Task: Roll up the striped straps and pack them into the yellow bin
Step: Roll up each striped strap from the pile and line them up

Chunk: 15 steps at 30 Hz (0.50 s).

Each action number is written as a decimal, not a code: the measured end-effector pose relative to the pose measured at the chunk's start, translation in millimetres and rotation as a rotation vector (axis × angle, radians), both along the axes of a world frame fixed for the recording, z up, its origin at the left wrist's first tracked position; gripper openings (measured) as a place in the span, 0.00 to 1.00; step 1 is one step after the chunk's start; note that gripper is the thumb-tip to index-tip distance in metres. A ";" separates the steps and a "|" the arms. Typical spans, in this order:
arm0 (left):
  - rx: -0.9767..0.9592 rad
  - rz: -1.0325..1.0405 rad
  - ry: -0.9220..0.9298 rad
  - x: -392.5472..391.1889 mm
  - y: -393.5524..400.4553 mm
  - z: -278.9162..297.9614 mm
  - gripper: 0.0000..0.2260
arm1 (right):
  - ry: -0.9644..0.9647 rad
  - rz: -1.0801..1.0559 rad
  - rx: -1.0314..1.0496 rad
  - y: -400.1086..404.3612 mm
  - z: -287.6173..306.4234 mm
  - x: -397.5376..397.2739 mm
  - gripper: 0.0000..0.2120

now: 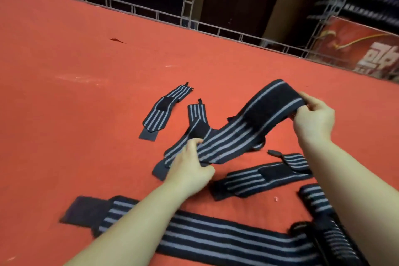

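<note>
Head view of a red worktop [86, 60] strewn with black straps bearing grey stripes. The held strap [244, 134] is stretched between both hands and lifted clear of the surface at its right end. The right hand [313, 117] pinches that raised end, fingers curled round its edge; the left hand [190, 168] grips the lower end near the worktop, thumb on top. A short strap [164, 108] lies flat further back, a second strap [194, 123] lies partly under the held one, a folded strap [259, 179] lies just beside the left hand, and a long strap [216, 237] runs beneath both forearms. A metal lattice rail [151, 13] borders the far edge.
</note>
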<state>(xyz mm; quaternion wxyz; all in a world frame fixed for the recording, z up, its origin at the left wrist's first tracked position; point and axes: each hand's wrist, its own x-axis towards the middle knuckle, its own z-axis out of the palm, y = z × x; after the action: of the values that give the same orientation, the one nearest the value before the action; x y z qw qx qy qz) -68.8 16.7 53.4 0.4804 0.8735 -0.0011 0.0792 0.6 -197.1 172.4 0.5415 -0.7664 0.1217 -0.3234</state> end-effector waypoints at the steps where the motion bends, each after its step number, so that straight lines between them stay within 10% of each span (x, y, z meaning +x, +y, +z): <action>1: -0.035 -0.017 0.023 9.1 -17.2 0.3 0.29 | 0.031 -0.028 -0.069 -5.7 2.5 -3.6 0.21; 7: 0.371 -0.012 0.350 37.4 -33.0 -42.5 0.26 | 0.633 0.087 -0.436 -10.4 -60.4 -12.9 0.25; 15: 0.101 0.489 0.091 47.9 54.6 -41.4 0.14 | 0.512 0.438 -0.512 81.6 -105.8 1.7 0.20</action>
<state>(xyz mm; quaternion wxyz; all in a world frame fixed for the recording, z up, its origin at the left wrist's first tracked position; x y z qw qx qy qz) -20.8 71.3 12.0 0.4024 0.8733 0.2278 0.1536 2.3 -115.5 66.6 0.3418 -0.9396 0.0025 -0.0195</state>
